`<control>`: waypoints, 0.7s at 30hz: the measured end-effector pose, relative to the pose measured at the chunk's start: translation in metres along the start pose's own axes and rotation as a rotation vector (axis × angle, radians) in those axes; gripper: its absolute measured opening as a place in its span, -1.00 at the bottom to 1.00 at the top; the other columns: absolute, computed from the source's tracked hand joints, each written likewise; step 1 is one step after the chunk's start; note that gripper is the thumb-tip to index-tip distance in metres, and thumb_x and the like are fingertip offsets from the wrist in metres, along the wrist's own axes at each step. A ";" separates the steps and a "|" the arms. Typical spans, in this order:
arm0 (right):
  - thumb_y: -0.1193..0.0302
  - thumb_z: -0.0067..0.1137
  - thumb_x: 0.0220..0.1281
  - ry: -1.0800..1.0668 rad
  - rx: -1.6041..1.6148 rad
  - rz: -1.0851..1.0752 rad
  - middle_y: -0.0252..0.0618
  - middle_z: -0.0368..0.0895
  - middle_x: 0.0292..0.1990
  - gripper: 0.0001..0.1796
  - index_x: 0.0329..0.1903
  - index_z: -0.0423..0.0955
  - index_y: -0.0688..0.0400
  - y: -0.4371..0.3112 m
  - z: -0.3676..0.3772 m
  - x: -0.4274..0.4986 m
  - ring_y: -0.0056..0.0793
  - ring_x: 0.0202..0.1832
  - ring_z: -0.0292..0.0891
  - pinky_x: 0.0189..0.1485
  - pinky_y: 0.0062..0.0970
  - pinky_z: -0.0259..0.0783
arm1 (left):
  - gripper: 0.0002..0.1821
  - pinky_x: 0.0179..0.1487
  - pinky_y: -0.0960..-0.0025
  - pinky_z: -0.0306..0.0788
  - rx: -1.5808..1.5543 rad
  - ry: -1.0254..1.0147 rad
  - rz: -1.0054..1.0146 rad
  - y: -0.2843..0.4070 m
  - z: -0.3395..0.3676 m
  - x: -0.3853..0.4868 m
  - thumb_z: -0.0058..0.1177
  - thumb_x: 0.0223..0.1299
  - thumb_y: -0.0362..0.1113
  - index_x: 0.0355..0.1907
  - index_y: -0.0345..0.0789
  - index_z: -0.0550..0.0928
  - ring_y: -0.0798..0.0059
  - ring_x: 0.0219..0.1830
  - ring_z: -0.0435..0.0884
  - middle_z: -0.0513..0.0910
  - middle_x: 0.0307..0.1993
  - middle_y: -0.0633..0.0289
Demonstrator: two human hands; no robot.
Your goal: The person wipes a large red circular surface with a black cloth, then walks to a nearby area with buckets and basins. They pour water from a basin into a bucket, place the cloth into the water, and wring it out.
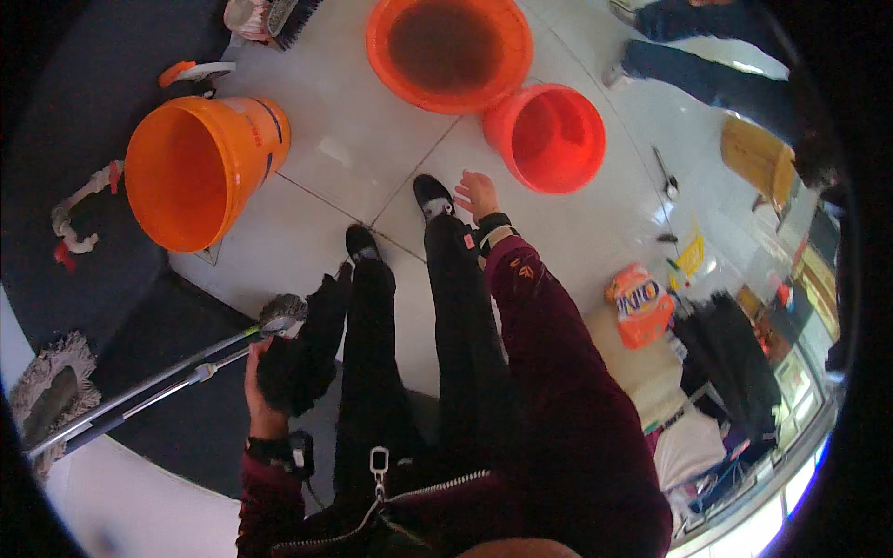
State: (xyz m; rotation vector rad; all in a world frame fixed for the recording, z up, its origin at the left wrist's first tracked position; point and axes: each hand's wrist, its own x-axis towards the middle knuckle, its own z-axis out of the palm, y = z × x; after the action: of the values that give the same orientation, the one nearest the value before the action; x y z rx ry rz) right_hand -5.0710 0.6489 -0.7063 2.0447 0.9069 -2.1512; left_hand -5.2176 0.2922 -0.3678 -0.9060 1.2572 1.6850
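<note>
My left hand (261, 383) is closed around a bunched black cloth (300, 366), which hangs beside my left leg. A round scrub brush head (281, 314) on a metal pole (153, 382) lies just past that hand; whether they touch is unclear. My right hand (478, 195) is empty, its fingers apart, over the floor by my right shoe (432, 195). Ahead of it stands a small red bucket (593, 139), touching a wide orange basin (380, 52) that holds dark water. An orange plastic bucket (241, 146) sits at the left, its opening towards me.
A mop head (52, 383) lies at far left, near a dark mat (202, 307). A broom head (272, 21) is at the top. On the right are an orange detergent bag (638, 305), a yellow container (757, 157), piled items and another person's legs (698, 77).
</note>
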 end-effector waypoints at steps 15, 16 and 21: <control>0.33 0.15 0.18 -0.195 0.525 -0.039 -0.15 0.39 0.05 -0.61 0.04 0.32 0.08 -0.045 0.062 0.184 -0.22 0.10 0.34 0.08 -0.16 0.39 | -0.69 0.00 0.30 0.36 0.002 0.179 -0.067 -0.055 0.003 0.066 -0.19 0.35 -0.06 -0.39 -0.25 0.41 0.33 -0.15 0.47 0.49 -0.23 0.12; 0.34 0.16 0.16 -0.242 0.543 -0.082 -0.17 0.42 0.02 -0.63 0.01 0.34 0.09 -0.045 0.064 0.188 -0.22 0.08 0.36 0.07 -0.16 0.40 | -0.68 0.00 0.29 0.37 0.003 0.093 -0.041 -0.057 0.002 0.068 -0.18 0.35 -0.06 -0.40 -0.26 0.41 0.32 -0.15 0.47 0.48 -0.22 0.11; 0.40 0.20 0.07 -0.268 0.621 -0.121 -0.20 0.47 -0.04 -0.66 -0.07 0.39 0.13 -0.047 0.070 0.198 -0.20 0.03 0.40 0.03 -0.17 0.45 | -0.68 -0.04 0.30 0.37 0.122 0.307 -0.059 -0.063 0.008 0.073 -0.18 0.34 -0.06 -0.43 -0.26 0.39 0.33 -0.18 0.46 0.48 -0.22 0.09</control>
State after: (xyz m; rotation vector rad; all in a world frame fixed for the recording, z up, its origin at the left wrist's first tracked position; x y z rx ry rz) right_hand -5.1790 0.7287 -0.8747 1.8512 0.3607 -2.9651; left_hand -5.1901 0.3240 -0.4545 -1.1466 1.5026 1.4435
